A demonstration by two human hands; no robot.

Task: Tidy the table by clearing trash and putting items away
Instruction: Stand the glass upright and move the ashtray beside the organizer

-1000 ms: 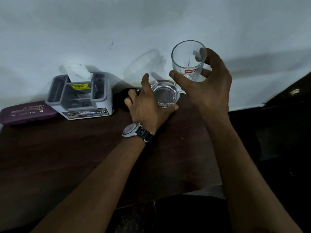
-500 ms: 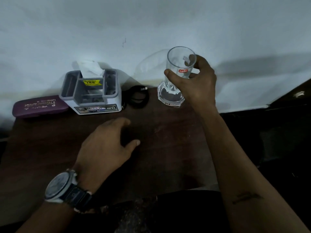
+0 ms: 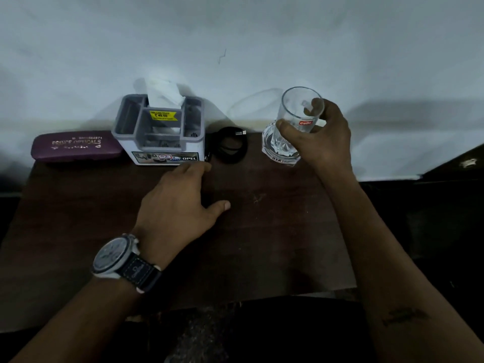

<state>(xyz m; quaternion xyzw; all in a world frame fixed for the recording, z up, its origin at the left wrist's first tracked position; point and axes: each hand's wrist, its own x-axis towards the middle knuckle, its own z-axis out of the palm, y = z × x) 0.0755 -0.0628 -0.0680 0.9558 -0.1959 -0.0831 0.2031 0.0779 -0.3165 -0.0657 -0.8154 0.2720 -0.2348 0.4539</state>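
Holding glass (image 3: 296,106), right hand (image 3: 323,144); tissue (image 3: 163,94) in organizer (image 3: 137,153).

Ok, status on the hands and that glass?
Right hand gripping glass, base in ashtray. Left hand open over table. Cable coil beside ashtray, clear of it.

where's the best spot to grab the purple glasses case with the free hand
Grip the purple glasses case across its narrow width at mid-length, coming from above with the left hand, thumb on the front edge. It lies flat with its long side along the wall and its right end close to the tissue organizer, so an end-on grab looks cramped.
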